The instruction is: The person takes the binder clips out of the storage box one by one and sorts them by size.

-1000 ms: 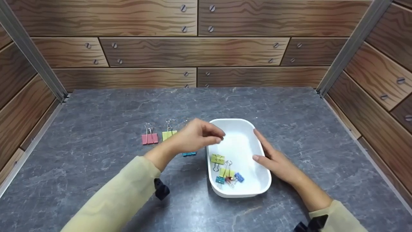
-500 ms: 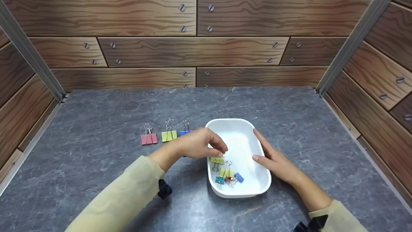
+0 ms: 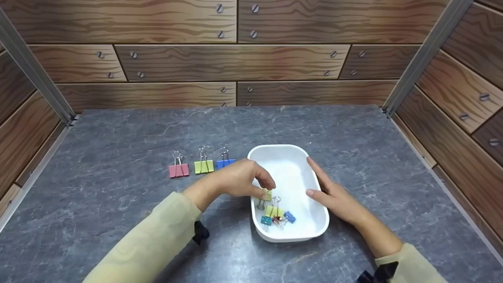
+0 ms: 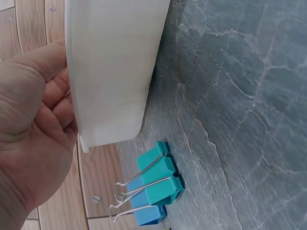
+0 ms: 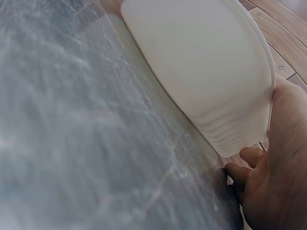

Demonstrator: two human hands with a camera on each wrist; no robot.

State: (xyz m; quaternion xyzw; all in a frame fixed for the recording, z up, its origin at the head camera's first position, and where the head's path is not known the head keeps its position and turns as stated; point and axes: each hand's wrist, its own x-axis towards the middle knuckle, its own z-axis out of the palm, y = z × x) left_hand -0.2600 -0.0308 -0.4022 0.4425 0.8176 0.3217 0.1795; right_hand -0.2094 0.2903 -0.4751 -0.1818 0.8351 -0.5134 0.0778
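Note:
A white plastic tub [image 3: 289,171] stands on the tabletop, with several small binder clips in its near left part. My left hand [image 3: 239,179] reaches over the tub's left rim, its thumb at a yellow-green binder clip [image 3: 268,195]; whether it pinches the clip is hidden. Below that lie a yellow clip [image 3: 274,211], a teal clip [image 3: 266,220], a dark red clip [image 3: 277,218] and a small blue clip [image 3: 290,217]. My right hand [image 3: 340,200] grips the tub's right wall, thumb inside the rim and fingers outside.
Larger binder clips stand left of the tub: a pink clip [image 3: 179,170], a lime clip [image 3: 204,166] and a blue clip [image 3: 225,163]. A teal clip [image 4: 158,172] shows in the left wrist view. Wood-patterned walls [image 3: 235,63] enclose the grey marbled tabletop [image 3: 129,157].
My left hand has come down inside the tub from above its left rim to the yellow-green clip. My right hand keeps its grip on the tub, which has not moved.

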